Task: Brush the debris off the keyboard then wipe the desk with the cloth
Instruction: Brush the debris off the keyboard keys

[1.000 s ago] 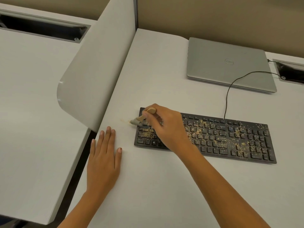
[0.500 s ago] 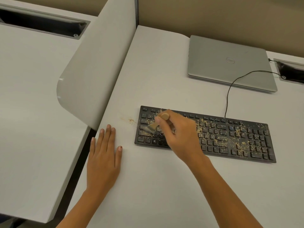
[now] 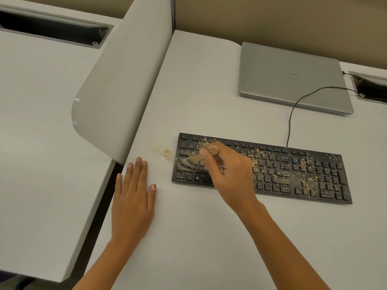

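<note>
A black keyboard [image 3: 293,170] lies across the white desk [image 3: 209,237], speckled with tan crumbs that are thickest at its middle and right. My right hand [image 3: 230,174] grips a small wooden-handled brush [image 3: 199,158], whose bristles touch the keys at the keyboard's left end. A small pile of brushed-off crumbs [image 3: 166,153] lies on the desk just left of the keyboard. My left hand [image 3: 132,197] rests flat on the desk near its left edge, fingers straight. No cloth is in view.
A closed silver laptop [image 3: 293,78] lies at the back right. The keyboard's black cable [image 3: 293,114] runs to a desk cutout [image 3: 370,86]. A curved divider panel [image 3: 117,86] stands along the desk's left side, with another desk [image 3: 37,143] beyond it.
My right hand drew the brush back right off the desk onto the keyboard's left keys, then swept it left again across them. Crumbs now lie on the desk. My left hand stayed put.
</note>
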### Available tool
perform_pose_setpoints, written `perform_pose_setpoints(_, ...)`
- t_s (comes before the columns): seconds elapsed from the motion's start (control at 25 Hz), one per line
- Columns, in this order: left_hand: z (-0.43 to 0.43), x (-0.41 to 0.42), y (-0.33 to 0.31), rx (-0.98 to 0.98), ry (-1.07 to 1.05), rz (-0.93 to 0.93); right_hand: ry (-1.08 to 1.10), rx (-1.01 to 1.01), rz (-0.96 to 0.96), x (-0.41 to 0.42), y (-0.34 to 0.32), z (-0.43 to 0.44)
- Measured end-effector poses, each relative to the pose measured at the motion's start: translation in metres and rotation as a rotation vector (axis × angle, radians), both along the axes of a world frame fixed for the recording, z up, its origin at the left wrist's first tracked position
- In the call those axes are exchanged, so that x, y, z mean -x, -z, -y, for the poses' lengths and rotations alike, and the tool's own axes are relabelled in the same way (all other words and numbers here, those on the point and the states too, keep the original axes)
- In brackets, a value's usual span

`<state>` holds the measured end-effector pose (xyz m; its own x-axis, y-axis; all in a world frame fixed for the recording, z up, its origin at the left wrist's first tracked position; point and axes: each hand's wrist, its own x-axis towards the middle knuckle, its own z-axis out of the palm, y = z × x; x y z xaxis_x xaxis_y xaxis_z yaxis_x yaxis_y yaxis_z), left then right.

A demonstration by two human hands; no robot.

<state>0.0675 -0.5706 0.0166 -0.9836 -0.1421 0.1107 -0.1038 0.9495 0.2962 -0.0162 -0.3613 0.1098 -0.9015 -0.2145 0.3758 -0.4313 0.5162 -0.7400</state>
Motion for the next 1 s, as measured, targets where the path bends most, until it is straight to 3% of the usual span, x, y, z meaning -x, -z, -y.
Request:
perform_pose_setpoints(0.16,0.000,0.000,-0.001,-0.003,0.001,0.000,-0.081,0.030,-0.001,0.002,0.001,0.031)
perform_pose_setpoints(0.44,-0.001,0.000,-0.001,-0.001,-0.002,-0.005,0.074,0.034,-0.023,-0.002,0.000,0.005)
perform_pose_setpoints(0.8,-0.001,0.000,0.000,0.007,-0.001,0.001,0.014,0.035,-0.070,0.014,-0.003,0.025)
perform_pose_setpoints(1.0,0.000,0.000,0.000,0.017,-0.002,-0.002,-0.176,-0.154,-0.003,0.023,-0.012,0.021)
